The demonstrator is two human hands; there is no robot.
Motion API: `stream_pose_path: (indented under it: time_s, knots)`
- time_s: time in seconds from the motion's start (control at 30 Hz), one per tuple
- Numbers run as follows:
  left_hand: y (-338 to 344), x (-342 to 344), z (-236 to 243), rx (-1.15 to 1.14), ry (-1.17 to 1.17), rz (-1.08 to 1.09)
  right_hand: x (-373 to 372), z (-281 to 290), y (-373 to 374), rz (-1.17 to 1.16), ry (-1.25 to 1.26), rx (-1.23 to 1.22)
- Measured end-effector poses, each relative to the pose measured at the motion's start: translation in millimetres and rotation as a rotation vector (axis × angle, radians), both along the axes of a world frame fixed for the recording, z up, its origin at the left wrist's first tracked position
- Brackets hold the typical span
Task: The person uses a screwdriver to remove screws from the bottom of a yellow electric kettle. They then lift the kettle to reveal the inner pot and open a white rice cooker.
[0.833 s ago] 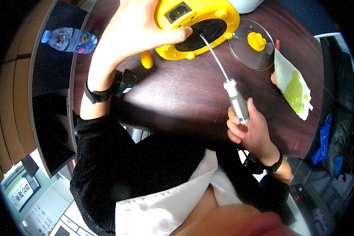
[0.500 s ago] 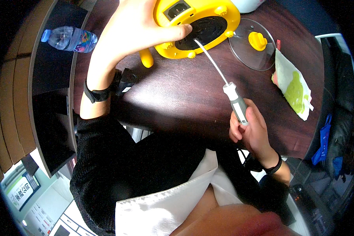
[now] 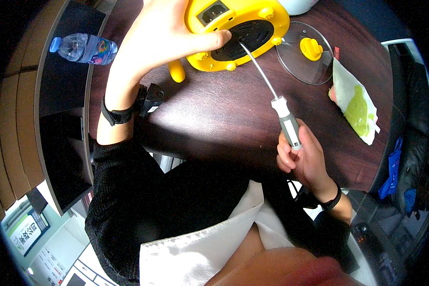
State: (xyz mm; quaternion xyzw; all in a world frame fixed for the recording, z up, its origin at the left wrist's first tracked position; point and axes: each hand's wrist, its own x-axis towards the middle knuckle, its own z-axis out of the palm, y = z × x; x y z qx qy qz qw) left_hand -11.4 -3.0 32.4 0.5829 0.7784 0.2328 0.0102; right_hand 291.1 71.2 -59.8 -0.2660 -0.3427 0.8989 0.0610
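Note:
A yellow electric cooker (image 3: 241, 18) is tipped so that its underside faces me, showing a black vented plate (image 3: 260, 39), stubby feet and a power inlet (image 3: 212, 13). My left hand (image 3: 164, 35) grips it, thumb pressed on the black plate; the other fingers are mostly hidden or cut off by the upper edge. In my right hand (image 3: 309, 155) is a screwdriver (image 3: 289, 125) with a grey and white handle. Its shaft slants up to the plate, tip at or just over the surface. Whether it sits in a screw I cannot tell.
A glass lid (image 3: 293, 62) with a yellow knob lies right of the cooker. Beside it rests a white and green packet (image 3: 360, 109). A water bottle (image 3: 85, 47) lies at the far left, and a white vessel (image 3: 298, 5) stands partly in view behind the cooker.
The screwdriver has shifted slightly: its tip sits a little farther right and its handle is a bit more upright. My left hand and the cooker have barely moved.

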Motion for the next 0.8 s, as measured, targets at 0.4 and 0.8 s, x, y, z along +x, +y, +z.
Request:
stream_pose_path:
  time_s: [0.4, 0.8]
  knots:
    - [-1.2, 0.7, -0.2, 0.026, -0.003, -0.036, 0.0, -4.5, 1.8, -0.002, 0.023, -0.067]
    - [-1.3, 1.6, -1.3, -0.001, -0.022, -0.008, -2.7, 1.1, 2.9, 0.033, -0.125, 0.348]
